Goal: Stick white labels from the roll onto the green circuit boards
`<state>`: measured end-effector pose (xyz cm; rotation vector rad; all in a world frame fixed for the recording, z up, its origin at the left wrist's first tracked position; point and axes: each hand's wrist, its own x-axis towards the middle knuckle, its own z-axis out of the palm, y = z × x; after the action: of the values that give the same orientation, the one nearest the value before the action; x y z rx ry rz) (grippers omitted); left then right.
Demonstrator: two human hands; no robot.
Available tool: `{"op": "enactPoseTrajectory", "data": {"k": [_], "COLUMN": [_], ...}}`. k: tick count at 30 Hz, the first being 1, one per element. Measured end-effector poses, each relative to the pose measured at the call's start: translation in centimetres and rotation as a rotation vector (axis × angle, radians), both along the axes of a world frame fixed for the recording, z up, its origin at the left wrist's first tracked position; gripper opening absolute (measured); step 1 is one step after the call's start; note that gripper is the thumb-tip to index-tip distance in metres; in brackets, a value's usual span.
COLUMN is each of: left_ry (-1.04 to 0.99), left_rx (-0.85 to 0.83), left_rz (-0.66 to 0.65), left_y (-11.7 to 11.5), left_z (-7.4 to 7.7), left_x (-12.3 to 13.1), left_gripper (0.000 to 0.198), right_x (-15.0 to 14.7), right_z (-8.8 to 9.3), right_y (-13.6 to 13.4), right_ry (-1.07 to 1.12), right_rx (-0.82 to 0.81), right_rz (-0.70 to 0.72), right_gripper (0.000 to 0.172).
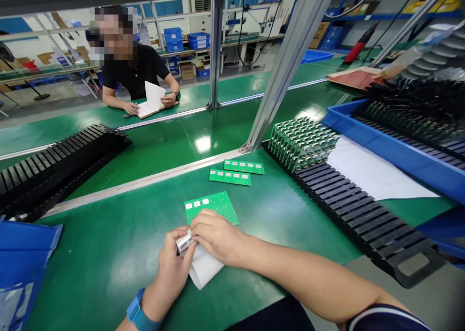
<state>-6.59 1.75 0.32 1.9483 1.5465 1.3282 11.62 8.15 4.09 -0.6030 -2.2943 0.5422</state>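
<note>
Between the fingers of my left hand is a sheet of white labels, bent over at the top. My right hand pinches at the same sheet from the other side, its fingertips partly hidden. A curled length of white backing paper hangs below both hands onto the table. Just beyond my right hand lies a green circuit board with a few white labels along its far edge, its near part covered by the hand. Two narrower green boards with white labels rest farther off.
A black slotted rack on the right carries upright circuit boards. Beside it are white paper and a blue tray. Another black rack and a blue bin are left. Across the metal frame, a person holds a notebook.
</note>
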Motion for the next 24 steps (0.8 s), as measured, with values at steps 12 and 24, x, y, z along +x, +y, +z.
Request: {"op": "enactPoseTrajectory", "data": {"k": [12, 24], "left_ry": [-0.071, -0.067], "left_rx": [-0.116, -0.158], "left_rz": [0.03, 0.028], "left_y": [0.2, -0.2], "left_z": [0.0, -0.2], "left_x": [0.1, 0.4], "left_gripper": [0.02, 0.021], "right_x": [-0.4, -0.3], "right_z": [-0.9, -1.8], "right_y": [-0.2, 0.5], "right_ry": [-0.019, -0.084], "right_rx": [0.064, -0.011], "right_rz": [-0.058, 0.023], "right_gripper": [0.017, 0.014]}}
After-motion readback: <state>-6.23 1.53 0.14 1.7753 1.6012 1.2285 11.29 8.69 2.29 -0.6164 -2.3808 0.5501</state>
